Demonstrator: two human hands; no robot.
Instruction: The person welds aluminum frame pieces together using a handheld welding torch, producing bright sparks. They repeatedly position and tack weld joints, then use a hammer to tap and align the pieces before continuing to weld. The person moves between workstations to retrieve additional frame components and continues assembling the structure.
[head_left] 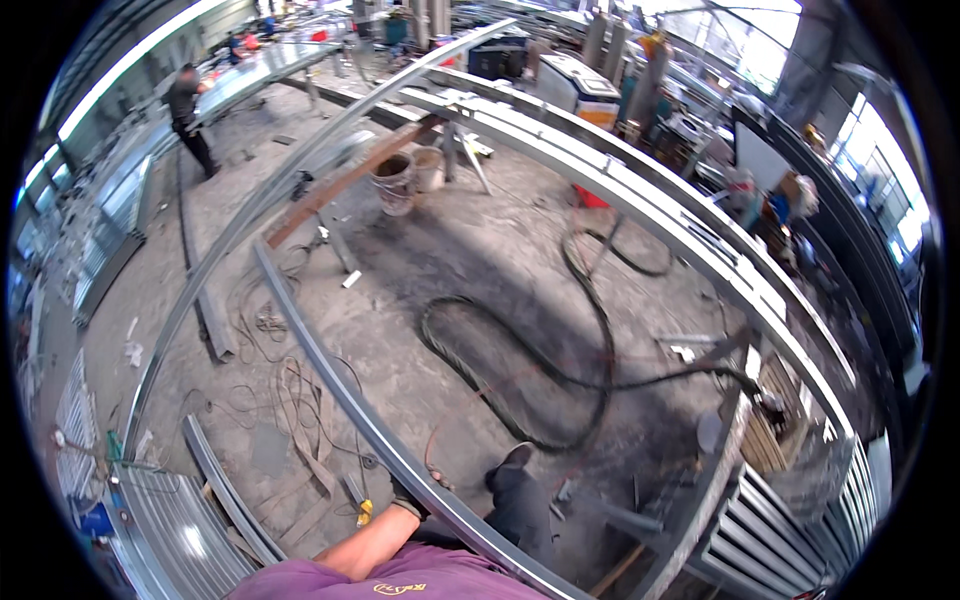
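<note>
A long grey metal bar [345, 395] runs from the lower edge up to the far left. Its far end lies at a rusty brown beam [330, 190]. My left hand [408, 497], in a dark glove, is closed around the bar from its left side, low in the view. The bar hides part of its fingers. My right hand is not in view. Below the bar, my leg [520, 510] in dark trousers is on the concrete floor.
A thick dark cable [605, 340] loops across the floor. Thin wires and straps [310, 410] tangle at left. Buckets [395, 185] stand beyond the beam. Long bright steel beams [640, 200] cross at right. Stacked metal profiles [770, 530] lie lower right. Another person [188, 115] stands far left.
</note>
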